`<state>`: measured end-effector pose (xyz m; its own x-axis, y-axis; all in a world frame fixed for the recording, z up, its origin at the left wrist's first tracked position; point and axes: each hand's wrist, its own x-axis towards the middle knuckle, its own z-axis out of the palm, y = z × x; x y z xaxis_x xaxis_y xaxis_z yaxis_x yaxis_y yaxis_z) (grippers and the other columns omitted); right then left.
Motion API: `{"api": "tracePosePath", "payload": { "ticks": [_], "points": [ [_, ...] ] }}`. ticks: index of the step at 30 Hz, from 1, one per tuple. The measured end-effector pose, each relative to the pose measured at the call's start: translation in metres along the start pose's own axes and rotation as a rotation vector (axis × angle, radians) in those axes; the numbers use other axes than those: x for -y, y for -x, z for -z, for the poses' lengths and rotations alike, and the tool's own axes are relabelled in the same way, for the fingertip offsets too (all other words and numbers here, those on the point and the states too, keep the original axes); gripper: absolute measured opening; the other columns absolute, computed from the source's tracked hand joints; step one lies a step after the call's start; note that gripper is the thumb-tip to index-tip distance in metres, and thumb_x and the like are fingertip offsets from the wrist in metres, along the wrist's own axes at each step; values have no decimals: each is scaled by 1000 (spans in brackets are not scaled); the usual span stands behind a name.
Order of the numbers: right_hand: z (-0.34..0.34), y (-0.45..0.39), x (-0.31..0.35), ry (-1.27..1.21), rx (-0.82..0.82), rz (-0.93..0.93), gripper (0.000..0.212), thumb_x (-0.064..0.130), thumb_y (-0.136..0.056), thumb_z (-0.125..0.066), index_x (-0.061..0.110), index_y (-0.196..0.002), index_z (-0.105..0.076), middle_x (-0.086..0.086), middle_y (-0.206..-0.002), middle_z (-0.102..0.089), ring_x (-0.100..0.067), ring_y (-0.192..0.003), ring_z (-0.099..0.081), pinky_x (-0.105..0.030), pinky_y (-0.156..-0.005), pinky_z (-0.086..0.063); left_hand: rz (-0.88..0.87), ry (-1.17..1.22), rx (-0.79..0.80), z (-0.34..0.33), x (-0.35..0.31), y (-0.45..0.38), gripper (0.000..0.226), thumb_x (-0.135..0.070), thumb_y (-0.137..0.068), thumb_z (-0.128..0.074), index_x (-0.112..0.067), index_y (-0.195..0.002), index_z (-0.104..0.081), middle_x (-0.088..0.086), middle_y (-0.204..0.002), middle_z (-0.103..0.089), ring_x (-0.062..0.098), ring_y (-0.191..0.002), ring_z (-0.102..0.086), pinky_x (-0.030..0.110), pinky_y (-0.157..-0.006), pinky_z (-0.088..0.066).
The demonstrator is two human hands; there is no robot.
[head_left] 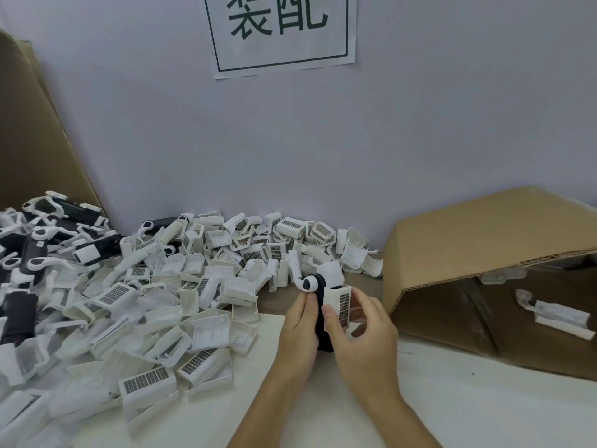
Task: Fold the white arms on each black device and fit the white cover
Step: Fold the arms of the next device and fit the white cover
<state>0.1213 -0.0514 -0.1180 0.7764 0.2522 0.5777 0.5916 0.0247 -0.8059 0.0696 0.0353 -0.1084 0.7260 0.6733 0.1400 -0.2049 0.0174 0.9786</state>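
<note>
Just right of centre in the frame, the left hand grips the black device upright above the worktop, while the right hand pinches the white cover against its upper end. Both look like light, rigid plastic; the hinged white arm seems the fragile part, so holding the body by its sides looks safest.

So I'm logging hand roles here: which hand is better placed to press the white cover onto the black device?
Probably the right hand: it already pinches the white cover against the black device. The left hand grips the device's other side, steadying it.
</note>
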Motion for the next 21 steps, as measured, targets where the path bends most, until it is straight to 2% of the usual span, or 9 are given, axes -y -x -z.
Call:
{"api": "tracePosePath", "payload": {
  "ticks": [2, 4, 6, 9, 12, 13, 16, 18, 21],
  "points": [
    [0, 1, -2, 27, 9, 6, 36, 34, -83, -78, 36, -114, -59, 18, -90, -59, 3, -90, -59, -4, -72, -42, 16, 29, -10, -1, 1, 0, 39, -26, -108, -38, -35, -95, -74, -3, -100, -77, 12, -97, -71, 31, -85, -56],
    [0, 2, -3, 47, 31, 39, 35, 35, -83, -78, 36, -113, -60, 21, -92, -57, 2, -91, -59, -4, -73, -42, 21, 60, -22, -2, -1, 0, 36, -25, -107, -39, -30, -99, -73, -3, -100, -77, 12, -96, -72, 30, -82, -57],
    [-1, 3, -4, 63, 51, 75, 35, 34, -83, -78, 31, -114, -63, 25, -97, -55, 1, -92, -59, -5, -73, -43, 21, 89, -26, -2, -2, 0, 34, -24, -107, -38, -28, -101, -72, -3, -98, -77, 11, -93, -73, 27, -78, -58],
    [-1, 2, -3, 73, 49, 90, 35, 36, -85, -75, 23, -116, -65, 23, -94, -53, 1, -91, -59, -4, -69, -41, 11, 79, 0, -2, -2, 1, 35, -23, -108, -39, -28, -100, -73, 0, -98, -77, 14, -95, -72, 33, -83, -58],
    [-1, 4, 0, 100, 69, 118, 39, 47, -88, -65, 23, -118, -66, 22, -93, -50, -2, -87, -59, -4, -66, -41, -39, 94, 44, -2, -6, 4, 24, -33, -98, -51, -26, -94, -73, 0, -85, -74, 8, -74, -70, 19, -62, -54],
    [0, 4, 0, 107, 83, 119, 39, 47, -89, -64, 23, -119, -66, 22, -94, -50, -3, -87, -59, -6, -67, -42, -58, 93, 58, -2, -7, 5, 22, -34, -92, -53, -24, -98, -73, 1, -87, -75, 9, -75, -71, 18, -61, -53],
    [3, 6, 0, 119, 153, 131, 44, 46, -90, -64, 26, -129, -60, 22, -98, -48, -4, -88, -59, -13, -70, -47, -111, 47, 65, -1, -4, 5, 19, -31, -93, -59, -26, -105, -72, 6, -100, -76, 17, -92, -73, 22, -73, -55],
    [3, 8, 2, 124, 221, 136, 56, 51, -89, -56, 29, -140, -51, 22, -102, -46, -4, -93, -59, -17, -74, -50, -125, 43, 29, 0, -2, 5, 16, -24, -100, -57, -25, -103, -72, 5, -98, -77, 15, -90, -73, 19, -72, -54],
    [1, 9, 1, 150, 242, 110, 61, 43, -92, -61, 28, -148, -43, 23, -106, -43, -2, -99, -56, -16, -79, -50, -115, 25, 34, -1, -2, 5, 19, -16, -102, -52, -17, -109, -69, 4, -99, -77, 13, -89, -72, 17, -71, -53]
  ]
}}
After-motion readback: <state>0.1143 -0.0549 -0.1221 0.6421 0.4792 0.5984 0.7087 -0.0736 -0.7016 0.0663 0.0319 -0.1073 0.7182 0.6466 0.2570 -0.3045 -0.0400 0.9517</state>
